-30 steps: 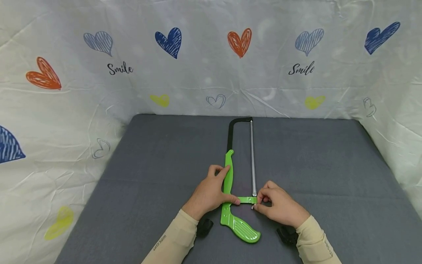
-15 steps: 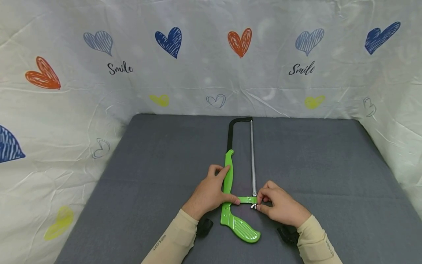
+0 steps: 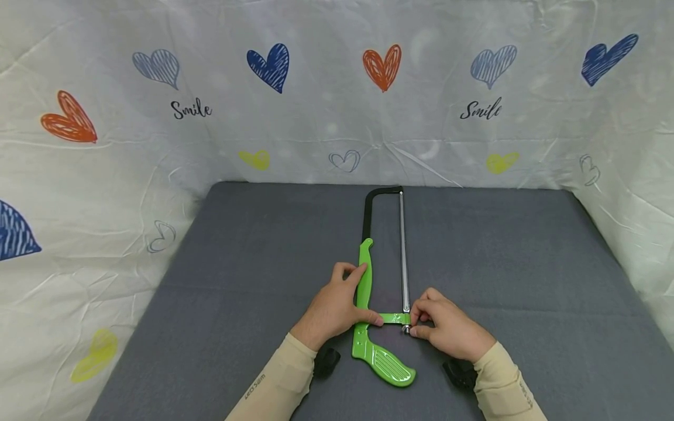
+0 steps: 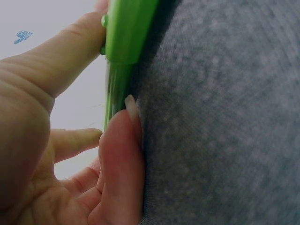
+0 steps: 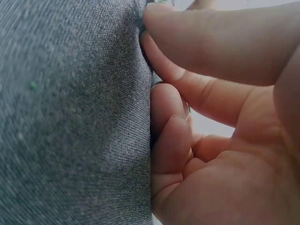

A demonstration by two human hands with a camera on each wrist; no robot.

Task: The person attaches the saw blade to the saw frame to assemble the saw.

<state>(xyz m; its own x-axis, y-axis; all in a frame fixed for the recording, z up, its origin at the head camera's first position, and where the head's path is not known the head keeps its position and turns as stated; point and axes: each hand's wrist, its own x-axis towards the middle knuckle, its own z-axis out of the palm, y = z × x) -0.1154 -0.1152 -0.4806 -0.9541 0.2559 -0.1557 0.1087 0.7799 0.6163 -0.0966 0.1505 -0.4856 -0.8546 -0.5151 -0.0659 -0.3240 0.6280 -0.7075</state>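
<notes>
A hacksaw (image 3: 389, 362) with a green handle and frame lies flat on the grey cloth, its black front bow (image 3: 368, 213) pointing away and its silver blade (image 3: 403, 251) on the right. My left hand (image 3: 334, 307) grips the green frame, thumb on the short green crosspiece and fingertips at the upper grip. In the left wrist view the green frame (image 4: 129, 35) runs between thumb and fingers. With curled fingers, my right hand (image 3: 447, 324) pinches at the small metal wing nut (image 3: 405, 330) below the crosspiece. The right wrist view shows its fingers (image 5: 206, 93) low against the cloth; the nut is mostly hidden there.
The grey cloth (image 3: 253, 245) covers the tabletop around the saw. A pale sheet (image 3: 316, 117) printed with hearts hangs behind and along both sides. Black wrist devices (image 3: 327, 362) sit beneath both wrists.
The wing nut shows at different angles across the frames, and my right thumb has shifted slightly back to the right. My left hand and the hacksaw stay in place.
</notes>
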